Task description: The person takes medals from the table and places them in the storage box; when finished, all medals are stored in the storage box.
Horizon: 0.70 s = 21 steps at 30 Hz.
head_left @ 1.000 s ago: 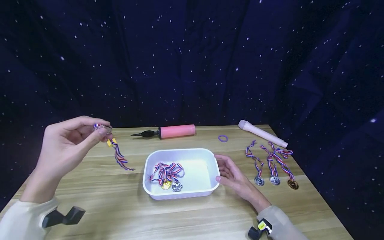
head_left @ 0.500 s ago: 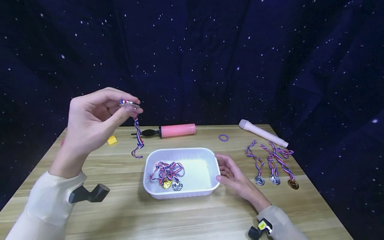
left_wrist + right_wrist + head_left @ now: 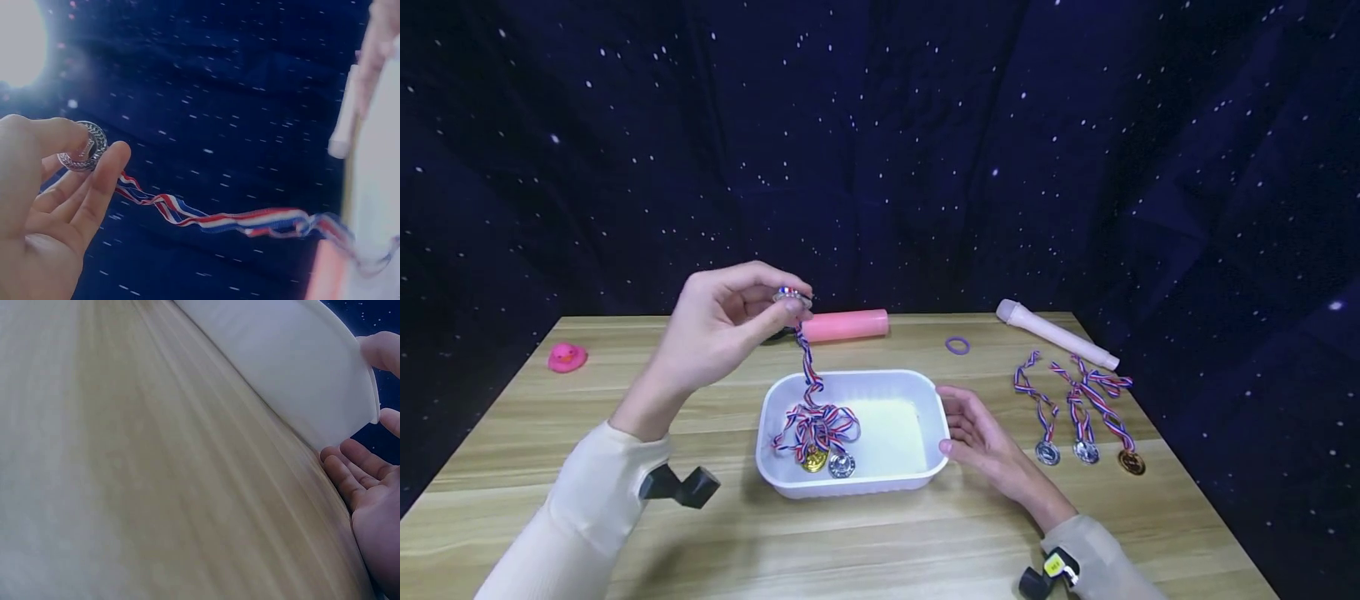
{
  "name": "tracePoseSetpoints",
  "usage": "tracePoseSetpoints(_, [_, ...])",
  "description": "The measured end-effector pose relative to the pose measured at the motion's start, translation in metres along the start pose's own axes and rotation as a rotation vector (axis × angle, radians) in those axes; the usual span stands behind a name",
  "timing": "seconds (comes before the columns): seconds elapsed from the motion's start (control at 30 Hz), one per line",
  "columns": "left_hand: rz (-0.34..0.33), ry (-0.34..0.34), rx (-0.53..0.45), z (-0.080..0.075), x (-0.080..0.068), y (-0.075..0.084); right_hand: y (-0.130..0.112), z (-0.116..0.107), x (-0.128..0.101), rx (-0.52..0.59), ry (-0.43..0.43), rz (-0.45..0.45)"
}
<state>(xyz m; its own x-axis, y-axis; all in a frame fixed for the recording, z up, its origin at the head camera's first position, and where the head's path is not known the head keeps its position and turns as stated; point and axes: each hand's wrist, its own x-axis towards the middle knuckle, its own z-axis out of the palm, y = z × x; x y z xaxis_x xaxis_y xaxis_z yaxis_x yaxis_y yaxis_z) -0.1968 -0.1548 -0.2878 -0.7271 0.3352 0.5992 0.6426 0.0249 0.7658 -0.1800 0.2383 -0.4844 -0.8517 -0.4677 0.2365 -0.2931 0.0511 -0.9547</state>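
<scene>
My left hand [image 3: 722, 329] pinches a silver medal [image 3: 94, 147] between thumb and fingers, raised above the table at the tub's left back. Its red, white and blue ribbon [image 3: 808, 367] dangles down to the ribbons heaped in a white plastic tub [image 3: 898, 481]. Lying in the tub's left half are a gold medal [image 3: 815, 459] and another silver medal [image 3: 842, 465], their ribbons tangled. At the tub's right end, my right hand [image 3: 985, 442] holds the wall, thumb near the front corner and fingers [image 3: 347, 478] low against the outside.
Two silver medals [image 3: 1048, 452] and a bronze medal [image 3: 1131, 462] lie at right with ribbons spread. Behind them rests a white microphone-shaped tube [image 3: 1060, 335]. A purple ring [image 3: 957, 345], a pink hand pump [image 3: 850, 325] and a pink rubber duck [image 3: 567, 357] sit along the back.
My left hand has carried the silver medal rightward, rising first and then lowering, so its ribbon now hangs into the tub. The duck has come into view; the yellow block is hidden. My right hand stays put.
</scene>
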Motion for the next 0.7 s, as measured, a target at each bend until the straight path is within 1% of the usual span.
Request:
tracePoseSetpoints(0.1, [-0.081,-0.021,0.025,0.006,-0.010,-0.021,0.000,0.000,0.000,0.001,0.000,-0.001])
tracePoseSetpoints(0.2, [-0.167,-0.042,0.017,0.012,-0.020,-0.039,0.000,0.000,0.000,0.001,-0.001,-0.003])
tracePoseSetpoints(0.37, [-0.283,-0.098,0.019,0.017,-0.039,-0.057,0.001,0.000,0.001,0.003,-0.010,-0.016])
tracePoseSetpoints(0.47, [-0.321,-0.125,0.027,0.018,-0.049,-0.064,0.001,-0.001,0.001,0.000,-0.011,-0.019])
tracePoseSetpoints(0.53, [-0.335,-0.133,0.075,0.019,-0.055,-0.069,0.001,-0.001,0.001,-0.001,-0.011,-0.020])
tracePoseSetpoints(0.6, [-0.337,-0.144,0.150,0.019,-0.060,-0.073,0.001,-0.001,0.001,-0.002,-0.009,-0.019])
tracePoseSetpoints(0.7, [-0.321,-0.172,0.310,0.021,-0.065,-0.078,0.001,-0.001,0.001,0.003,-0.010,-0.025])
